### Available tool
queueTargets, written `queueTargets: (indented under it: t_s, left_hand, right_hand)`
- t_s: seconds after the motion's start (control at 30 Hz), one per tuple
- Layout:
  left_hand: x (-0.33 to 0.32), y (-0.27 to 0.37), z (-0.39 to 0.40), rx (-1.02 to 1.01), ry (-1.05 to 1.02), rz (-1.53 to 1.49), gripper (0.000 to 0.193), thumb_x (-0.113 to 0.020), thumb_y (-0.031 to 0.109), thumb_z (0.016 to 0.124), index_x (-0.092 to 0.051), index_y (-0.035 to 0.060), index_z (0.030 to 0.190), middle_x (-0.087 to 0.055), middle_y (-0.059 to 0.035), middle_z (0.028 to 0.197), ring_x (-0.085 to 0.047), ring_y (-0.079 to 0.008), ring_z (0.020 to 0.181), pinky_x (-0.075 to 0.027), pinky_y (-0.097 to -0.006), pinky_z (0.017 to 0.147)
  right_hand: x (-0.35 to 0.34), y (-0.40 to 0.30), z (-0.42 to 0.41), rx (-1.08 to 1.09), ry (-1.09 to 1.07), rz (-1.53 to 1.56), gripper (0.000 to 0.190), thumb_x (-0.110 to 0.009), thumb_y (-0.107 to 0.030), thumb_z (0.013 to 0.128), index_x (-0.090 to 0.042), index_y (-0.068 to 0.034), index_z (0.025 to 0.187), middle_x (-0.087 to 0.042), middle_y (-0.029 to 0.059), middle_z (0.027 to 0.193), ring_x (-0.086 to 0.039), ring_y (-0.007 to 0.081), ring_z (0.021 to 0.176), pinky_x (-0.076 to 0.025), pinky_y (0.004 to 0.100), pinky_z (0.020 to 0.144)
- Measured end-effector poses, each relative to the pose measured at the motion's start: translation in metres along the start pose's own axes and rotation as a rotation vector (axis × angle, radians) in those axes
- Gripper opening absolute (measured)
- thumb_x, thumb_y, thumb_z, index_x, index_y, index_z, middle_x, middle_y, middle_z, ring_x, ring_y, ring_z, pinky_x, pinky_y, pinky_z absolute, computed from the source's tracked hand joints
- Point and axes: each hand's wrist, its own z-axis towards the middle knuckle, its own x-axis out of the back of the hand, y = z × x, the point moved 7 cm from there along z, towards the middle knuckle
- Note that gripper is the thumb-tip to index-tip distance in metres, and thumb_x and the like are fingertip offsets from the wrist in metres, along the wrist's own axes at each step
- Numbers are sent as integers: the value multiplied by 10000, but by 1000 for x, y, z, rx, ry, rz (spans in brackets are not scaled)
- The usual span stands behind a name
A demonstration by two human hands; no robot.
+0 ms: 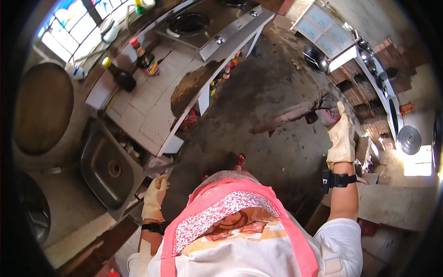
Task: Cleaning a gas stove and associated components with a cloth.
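My left hand point(154, 198), in a cream rubber glove, is low beside the sink counter with its fingers curled. Just beyond its fingertips are a dull, flat strip point(162, 168) and a crumpled plastic bag point(158, 161); whether the hand grips either is unclear. My right hand point(341, 138), gloved the same way, reaches forward on the right with one digit extended. At its fingers is a grey and pink cloth-like thing point(327, 117), by the end of a low, narrow wooden bench point(289, 117). The other fingers are hidden, so a hold there cannot be made out.
A tiled counter point(145, 114) with a broken edge carries two sauce bottles point(147, 62) and a gas stove point(204, 24). A steel sink point(107, 169) lies on the left. Brickwork point(349, 78) supports a shelf with pots on the right. The concrete floor point(238, 104) is stained.
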Motion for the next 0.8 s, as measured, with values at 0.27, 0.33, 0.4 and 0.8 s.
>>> queueTargets:
  t_s: [0.27,0.33,0.4,0.8]
  left_hand:
    - [-106,103,90,-173,-206,313,365,-578,255,1031,-663,39,1312,-766,-121,1085,-723,-195,1054,-533,-294,941]
    - [-135,142,94,-239,-202,457,376,-582,248,1021,-664,24,1312,-754,-158,1114,-720,-226,1076,-532,-318,958]
    - [-175,186,114,-349,-202,584,414,-554,297,996,-682,37,1291,-734,-193,1193,-709,-291,1130,-525,-352,991]
    - [-279,285,175,-187,-50,676,375,-548,311,951,-738,110,1204,-747,-131,1170,-706,-312,1116,-568,-393,941]
  right_hand:
    - [79,-5,37,-14,58,-48,485,-684,-273,1004,-608,25,1380,-631,143,1399,-620,291,1249,-502,461,1078]
    - [80,-18,41,-41,95,-120,513,-701,-293,994,-606,40,1372,-618,144,1405,-615,278,1243,-514,434,1063]
    - [120,-24,69,24,101,-143,545,-719,-314,981,-603,55,1365,-614,146,1395,-615,260,1223,-532,402,1034]
    - [182,-35,295,-21,98,-180,532,-671,-375,1013,-619,36,1347,-656,133,1265,-626,253,1131,-522,380,1026]
